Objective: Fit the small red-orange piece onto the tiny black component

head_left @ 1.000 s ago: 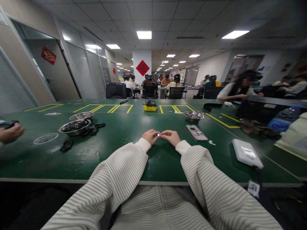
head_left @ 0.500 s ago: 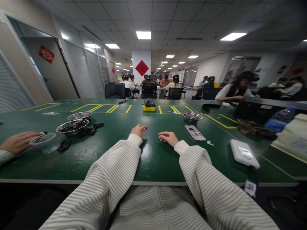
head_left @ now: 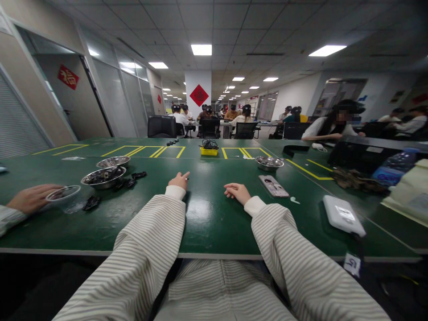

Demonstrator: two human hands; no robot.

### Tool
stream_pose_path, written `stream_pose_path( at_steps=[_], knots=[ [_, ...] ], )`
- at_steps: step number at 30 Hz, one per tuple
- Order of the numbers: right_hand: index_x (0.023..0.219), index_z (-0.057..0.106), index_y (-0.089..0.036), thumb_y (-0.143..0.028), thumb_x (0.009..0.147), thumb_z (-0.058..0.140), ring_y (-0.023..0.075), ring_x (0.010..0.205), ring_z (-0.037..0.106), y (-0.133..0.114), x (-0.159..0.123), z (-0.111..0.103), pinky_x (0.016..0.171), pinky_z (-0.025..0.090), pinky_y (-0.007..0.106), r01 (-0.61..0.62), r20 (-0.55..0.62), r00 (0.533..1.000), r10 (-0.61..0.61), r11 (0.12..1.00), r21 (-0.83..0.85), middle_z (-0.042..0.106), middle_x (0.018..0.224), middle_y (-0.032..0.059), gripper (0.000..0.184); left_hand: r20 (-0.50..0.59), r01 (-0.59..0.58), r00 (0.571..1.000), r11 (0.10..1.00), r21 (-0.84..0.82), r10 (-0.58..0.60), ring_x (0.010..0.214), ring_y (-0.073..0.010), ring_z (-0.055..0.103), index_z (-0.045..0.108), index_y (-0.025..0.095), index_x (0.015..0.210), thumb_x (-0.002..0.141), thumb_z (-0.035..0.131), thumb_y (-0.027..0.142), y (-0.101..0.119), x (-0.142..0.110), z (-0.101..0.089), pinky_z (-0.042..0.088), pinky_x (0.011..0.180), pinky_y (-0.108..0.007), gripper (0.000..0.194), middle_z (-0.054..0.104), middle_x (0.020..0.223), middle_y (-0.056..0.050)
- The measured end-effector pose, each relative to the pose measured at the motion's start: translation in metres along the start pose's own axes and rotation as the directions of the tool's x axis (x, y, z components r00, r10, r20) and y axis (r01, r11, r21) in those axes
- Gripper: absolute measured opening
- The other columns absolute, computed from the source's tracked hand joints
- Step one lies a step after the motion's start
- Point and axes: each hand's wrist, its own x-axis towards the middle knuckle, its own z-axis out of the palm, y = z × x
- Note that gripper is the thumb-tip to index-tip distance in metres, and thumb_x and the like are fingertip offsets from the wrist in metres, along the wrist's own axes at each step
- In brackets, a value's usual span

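My left hand [head_left: 179, 180] is over the green table [head_left: 207, 223], left of centre, its index finger stretched out. A tiny dark thing shows at its fingertips, too small to name. My right hand [head_left: 238, 192] rests near the table right of centre, fingers loosely bent and nothing visible in them. Nearest to it lies a phone [head_left: 273, 186], with a white earbud [head_left: 294, 200] beside it. To the left of my left hand stands a metal bowl [head_left: 104, 183] of small black parts, some black pieces [head_left: 129, 182] lying beside it.
At far left another person's hand [head_left: 33, 198] touches a clear plastic cup [head_left: 67, 203]. Metal bowls [head_left: 113, 161] [head_left: 269, 167] stand on both sides. A yellow box [head_left: 209, 152] holds black cable. A white power bank [head_left: 343, 215] and a water bottle [head_left: 397, 167] are at right.
My left hand has moved left, away from my right hand, and its index finger is now straighter. My right hand has hardly moved. The view has shifted slightly.
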Motion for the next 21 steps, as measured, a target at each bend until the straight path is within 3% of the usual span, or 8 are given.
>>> stream_pose_path(
  at_steps=[3, 5, 7, 9, 12, 15, 18, 21],
  knots=[
    [0.075, 0.060, -0.013, -0.016, 0.063, 0.053, 0.0080, 0.045, 0.053, 0.002, 0.001, 0.000, 0.039, 0.037, 0.018, 0.006, 0.007, 1.000, -0.006, 1.000, 0.001, 0.062, 0.057, 0.0020, 0.015, 0.132, -0.030, 0.991, 0.999, 0.031, 0.025, 0.072, -0.0127, 0.055, 0.051, 0.021, 0.105, 0.075, 0.051, 0.025, 0.022, 0.000, 0.026, 0.045, 0.063, -0.026, 0.031, 0.055, 0.088, -0.004],
    [0.076, 0.060, -0.013, -0.016, 0.063, 0.053, 0.0080, 0.045, 0.053, 0.004, 0.002, -0.001, 0.039, 0.036, 0.017, 0.013, 0.013, 1.000, -0.013, 1.000, -0.002, 0.061, 0.057, 0.0019, 0.015, 0.254, -0.136, 0.959, 0.990, 0.025, 0.125, 0.071, -0.0133, 0.056, 0.049, 0.027, 0.110, 0.073, 0.053, 0.024, 0.041, -0.003, 0.041, 0.043, 0.060, -0.022, 0.038, 0.056, 0.085, -0.002],
    [0.076, 0.060, -0.012, -0.017, 0.063, 0.053, 0.0077, 0.044, 0.052, 0.005, 0.003, -0.001, 0.037, 0.034, 0.017, 0.018, 0.021, 1.000, -0.017, 1.000, -0.010, 0.061, 0.056, 0.0019, 0.015, 0.355, -0.228, 0.912, 0.974, 0.015, 0.208, 0.073, -0.0141, 0.056, 0.046, 0.029, 0.114, 0.073, 0.051, 0.026, 0.056, -0.006, 0.049, 0.043, 0.060, -0.022, 0.041, 0.057, 0.084, -0.001],
    [0.076, 0.060, -0.012, -0.017, 0.063, 0.053, 0.0073, 0.042, 0.051, 0.006, 0.004, -0.002, 0.036, 0.032, 0.017, 0.019, 0.030, 0.999, -0.018, 1.000, -0.021, 0.061, 0.056, 0.0018, 0.015, 0.385, -0.248, 0.897, 0.968, 0.028, 0.219, 0.073, -0.0141, 0.056, 0.047, 0.030, 0.112, 0.071, 0.053, 0.032, 0.062, -0.006, 0.050, 0.042, 0.059, -0.021, 0.042, 0.057, 0.083, 0.000],
    [0.075, 0.061, -0.012, -0.017, 0.063, 0.053, 0.0071, 0.042, 0.050, 0.005, 0.003, -0.002, 0.036, 0.032, 0.017, 0.020, 0.041, 0.999, -0.019, 0.999, -0.033, 0.062, 0.057, 0.0020, 0.015, 0.312, -0.175, 0.940, 0.979, 0.101, 0.135, 0.077, -0.0156, 0.053, 0.053, 0.029, 0.104, 0.067, 0.055, 0.042, 0.050, -0.002, 0.040, 0.042, 0.064, -0.023, 0.040, 0.055, 0.085, -0.001],
    [0.075, 0.061, -0.012, -0.017, 0.063, 0.052, 0.0071, 0.042, 0.050, 0.002, 0.001, -0.001, 0.037, 0.033, 0.017, 0.023, 0.040, 0.999, -0.021, 0.999, -0.042, 0.062, 0.057, 0.0023, 0.015, 0.150, 0.004, 0.988, 0.977, 0.211, -0.037, 0.088, -0.0227, 0.048, 0.058, 0.017, 0.094, 0.073, 0.049, 0.034, 0.020, 0.005, 0.023, 0.040, 0.071, -0.033, 0.028, 0.052, 0.091, -0.009],
    [0.074, 0.062, -0.012, -0.016, 0.063, 0.052, 0.0069, 0.042, 0.050, -0.001, -0.001, 0.000, 0.038, 0.034, 0.017, 0.025, 0.034, 0.999, -0.024, 0.998, -0.050, 0.062, 0.057, 0.0024, 0.015, -0.007, 0.204, 0.978, 0.941, 0.270, -0.210, 0.090, -0.0265, 0.045, 0.058, 0.008, 0.078, 0.077, 0.041, 0.019, -0.016, 0.008, 0.005, 0.039, 0.068, -0.037, 0.020, 0.050, 0.086, -0.016],
    [0.074, 0.062, -0.011, -0.015, 0.063, 0.053, 0.0064, 0.041, 0.049, -0.003, -0.003, 0.000, 0.038, 0.034, 0.017, 0.028, 0.030, 0.999, -0.027, 0.998, -0.052, 0.062, 0.056, 0.0023, 0.015, -0.037, 0.264, 0.964, 0.930, 0.255, -0.263, 0.081, -0.0212, 0.048, 0.055, 0.008, 0.060, 0.077, 0.037, 0.010, -0.043, 0.005, -0.008, 0.040, 0.063, -0.031, 0.025, 0.050, 0.069, -0.012]
  ],
)
